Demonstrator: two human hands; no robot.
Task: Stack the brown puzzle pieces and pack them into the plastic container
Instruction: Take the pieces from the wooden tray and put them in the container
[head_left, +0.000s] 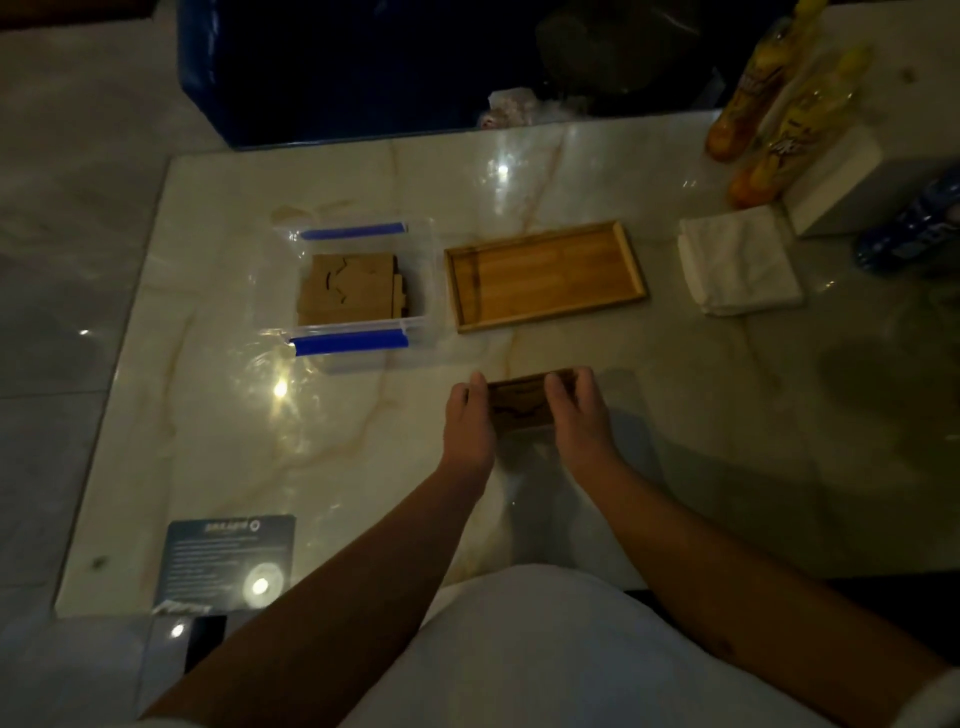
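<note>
Beside tray (545, 278) | both hands' fingers (475, 389) clasp puzzle stack (522, 405) | container (358, 291) left

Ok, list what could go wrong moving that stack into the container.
1. The puzzle pieces are pinched only at the ends by the left hand and right hand; the middle ones could slip out.
2. The plastic container already holds pieces, so the stack may not fit.

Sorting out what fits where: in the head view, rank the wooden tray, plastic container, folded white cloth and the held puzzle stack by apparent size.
1. wooden tray and plastic container: look alike, not ranked.
2. folded white cloth.
3. puzzle stack, partly hidden by both hands, and nearer the camera.
</note>
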